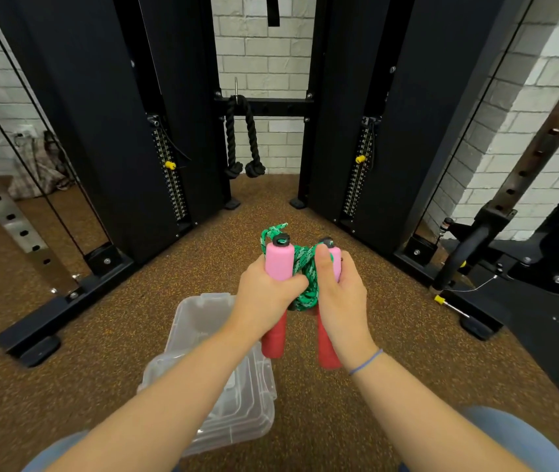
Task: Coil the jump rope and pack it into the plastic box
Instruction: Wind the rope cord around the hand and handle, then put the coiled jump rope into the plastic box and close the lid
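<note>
left grip (264, 296) is curled round 1 pink-and-red cylindrical handle (278, 264) | right grip (342, 294) is curled round the 2nd handle (327, 350), thumb laid against the bundled green braided jump rope (306, 271) | rope is held in the air between both grips, near the clear plastic box (192, 313) set on the brown speckled floor (101, 352)

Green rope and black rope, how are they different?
The green rope is thin and speckled; the black rope is thick and plain. The green rope is bunched up, gripped by the left hand and right hand; the black rope hangs loose from the machine. The green rope ends in handles; the black rope ends in knots. Both are bendy ropes.
</note>
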`<state>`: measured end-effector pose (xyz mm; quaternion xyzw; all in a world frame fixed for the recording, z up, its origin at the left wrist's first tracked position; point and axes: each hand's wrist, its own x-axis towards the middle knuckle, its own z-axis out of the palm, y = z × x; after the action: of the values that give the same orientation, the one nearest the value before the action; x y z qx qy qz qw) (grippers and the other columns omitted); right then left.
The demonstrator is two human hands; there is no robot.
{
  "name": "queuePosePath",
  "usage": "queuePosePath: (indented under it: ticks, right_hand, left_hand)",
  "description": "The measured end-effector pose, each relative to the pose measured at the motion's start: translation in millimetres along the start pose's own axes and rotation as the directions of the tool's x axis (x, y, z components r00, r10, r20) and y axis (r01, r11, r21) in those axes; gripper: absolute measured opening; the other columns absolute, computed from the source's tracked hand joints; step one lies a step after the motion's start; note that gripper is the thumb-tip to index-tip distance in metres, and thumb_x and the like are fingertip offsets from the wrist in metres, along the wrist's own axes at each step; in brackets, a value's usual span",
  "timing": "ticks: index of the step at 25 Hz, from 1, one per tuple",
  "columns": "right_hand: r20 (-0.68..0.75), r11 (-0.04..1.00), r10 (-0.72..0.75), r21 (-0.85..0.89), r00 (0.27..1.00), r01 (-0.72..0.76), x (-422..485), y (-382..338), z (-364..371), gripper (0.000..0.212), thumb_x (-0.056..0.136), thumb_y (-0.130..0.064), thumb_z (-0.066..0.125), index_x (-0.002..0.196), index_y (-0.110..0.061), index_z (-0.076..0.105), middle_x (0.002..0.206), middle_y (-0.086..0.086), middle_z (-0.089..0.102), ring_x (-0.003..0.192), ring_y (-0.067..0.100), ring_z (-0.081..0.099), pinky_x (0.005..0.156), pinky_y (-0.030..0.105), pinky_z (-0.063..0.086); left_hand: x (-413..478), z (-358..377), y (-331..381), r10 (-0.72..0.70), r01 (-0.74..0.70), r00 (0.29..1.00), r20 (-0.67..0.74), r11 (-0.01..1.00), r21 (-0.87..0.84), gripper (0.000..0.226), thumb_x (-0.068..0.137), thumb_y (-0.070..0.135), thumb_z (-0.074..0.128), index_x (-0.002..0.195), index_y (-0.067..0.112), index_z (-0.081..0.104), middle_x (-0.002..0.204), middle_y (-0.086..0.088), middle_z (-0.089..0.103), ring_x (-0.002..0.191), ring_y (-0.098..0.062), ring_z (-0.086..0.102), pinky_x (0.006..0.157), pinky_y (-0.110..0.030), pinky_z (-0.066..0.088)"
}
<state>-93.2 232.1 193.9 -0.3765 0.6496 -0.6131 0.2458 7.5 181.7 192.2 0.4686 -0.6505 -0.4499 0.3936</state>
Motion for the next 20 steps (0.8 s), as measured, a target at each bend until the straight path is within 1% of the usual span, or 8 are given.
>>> queuePosePath:
  ticks: [3,6,10,12,14,16,18,20]
  right_hand:
    - [0.130,0.986,-0.027,-0.162,0.991,0.048,2.7,1.5,-4.7,0.022,0.089,-0.050,0.051,0.102,-0.032,0.053,0.075,-0.014,0.060,0.070,-0.003,0.057,0.067,0.026,0.044]
    - [0.180,0.974,-0.007,-0.222,0.984,0.048,2.4,6.9,-0.9,0.030,0.090,-0.052,0.046,0.115,-0.038,0.046,0.083,-0.017,0.060,0.086,0.015,0.060,0.078,0.035,0.045]
    - [0.130,0.987,0.005,-0.161,0.991,0.016,3.0,15.6,6.2,0.030,0.089,-0.052,0.048,0.115,-0.036,0.051,0.089,-0.011,0.064,0.088,0.016,0.060,0.080,0.036,0.046]
    - [0.099,0.991,0.004,-0.134,0.995,0.009,4.3,19.5,10.9,0.039,0.085,-0.058,0.049,0.116,-0.034,0.053,0.095,-0.009,0.065,0.092,0.014,0.060,0.083,0.035,0.047]
    - [0.099,0.989,0.009,-0.151,0.995,0.006,4.0,25.9,17.8,0.052,0.076,-0.069,0.040,0.116,-0.036,0.052,0.105,-0.003,0.066,0.098,0.018,0.061,0.086,0.040,0.048]
    - [0.108,0.982,0.026,-0.189,0.994,-0.005,4.4,33.1,23.1,0.049,0.079,-0.069,0.031,0.112,-0.038,0.049,0.109,0.002,0.065,0.099,0.023,0.061,0.086,0.043,0.049]
    - [0.119,0.986,0.044,-0.164,0.992,-0.024,4.2,38.3,27.5,0.040,0.090,-0.060,0.024,0.106,-0.034,0.049,0.109,0.004,0.063,0.102,0.025,0.060,0.089,0.044,0.047]
    - [0.118,0.990,0.125,-0.084,0.985,-0.116,3.3,41.0,35.0,0.054,0.090,-0.063,0.018,0.108,-0.025,0.054,0.114,0.007,0.061,0.109,0.024,0.057,0.099,0.043,0.042]
  left_hand:
    - [1.2,1.3,-5.3,-0.049,0.054,0.992,0.115,0.998,-0.034,0.018,0.055,0.023,0.058,0.070,0.021,0.048,0.058,0.008,0.048,0.049,-0.005,0.042,0.050,-0.021,0.035]
    - [-0.5,1.0,-11.8,-0.085,0.117,0.966,0.244,0.986,-0.118,0.025,0.056,0.018,0.056,0.081,0.021,0.051,0.063,0.007,0.048,0.054,-0.006,0.042,0.055,-0.024,0.035]
    - [-3.6,4.0,-22.9,-0.102,0.221,0.927,0.360,0.926,-0.306,0.048,0.054,0.021,0.063,0.101,0.015,0.056,0.081,-0.003,0.059,0.071,-0.013,0.054,0.069,-0.031,0.046]
    - [-5.2,6.0,-23.9,-0.140,0.313,0.912,0.386,0.847,-0.430,0.038,0.062,0.013,0.064,0.100,0.013,0.058,0.078,-0.002,0.066,0.067,-0.011,0.060,0.065,-0.025,0.050]
    - [-7.1,5.7,-23.2,-0.187,0.407,0.884,0.429,0.759,-0.508,0.030,0.074,0.013,0.066,0.103,0.012,0.059,0.077,0.000,0.070,0.065,-0.009,0.066,0.059,-0.022,0.053]
    - [-6.5,6.0,-27.5,-0.171,0.422,0.869,0.464,0.747,-0.514,0.041,0.077,0.025,0.070,0.114,0.013,0.059,0.091,-0.002,0.071,0.078,-0.011,0.069,0.063,-0.023,0.054]
    - [-6.4,6.2,-31.0,-0.154,0.397,0.873,0.463,0.775,-0.491,0.048,0.076,0.032,0.072,0.118,0.014,0.057,0.096,-0.004,0.070,0.082,-0.012,0.067,0.065,-0.024,0.055]
    - [-5.4,5.6,-35.3,-0.183,0.409,0.877,0.444,0.767,-0.494,0.050,0.073,0.032,0.071,0.117,0.013,0.058,0.095,-0.005,0.069,0.082,-0.014,0.066,0.066,-0.026,0.055]
